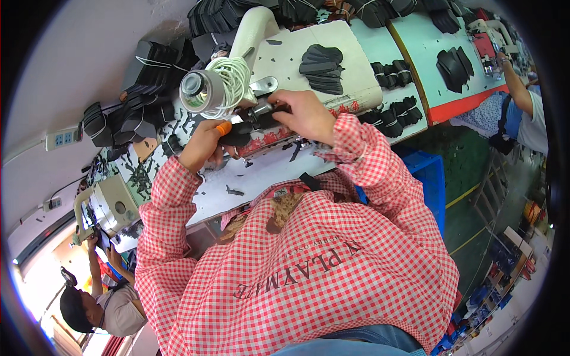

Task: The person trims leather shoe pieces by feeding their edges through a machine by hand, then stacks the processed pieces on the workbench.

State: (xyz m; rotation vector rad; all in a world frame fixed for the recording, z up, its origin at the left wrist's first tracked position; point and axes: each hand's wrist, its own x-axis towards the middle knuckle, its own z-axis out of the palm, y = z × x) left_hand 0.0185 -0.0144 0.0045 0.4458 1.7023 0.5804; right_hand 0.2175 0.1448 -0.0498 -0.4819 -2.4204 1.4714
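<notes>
A pale sewing-type machine [255, 29] with a round white top stands before me, with a coil of pale cord [231, 83] hanging on it. My left hand [205, 144], an orange cover on one finger, is closed at the edge of a black flat piece [238, 140] beside the machine's metal foot. Right of the foot, my right hand [306, 115] has its fingers curled together at a dark part; what they grip is mostly hidden. A stack of black cut pieces [322, 69] lies on the machine bed [356, 65], beyond my right hand.
Bundles of tied black pieces [157, 62] line the left and back. More bundles [392, 74] sit to the right. Black scraps [139, 178] litter the white table [214, 193]. A blue crate [436, 184] stands at my right. Other people work at machines left and far right.
</notes>
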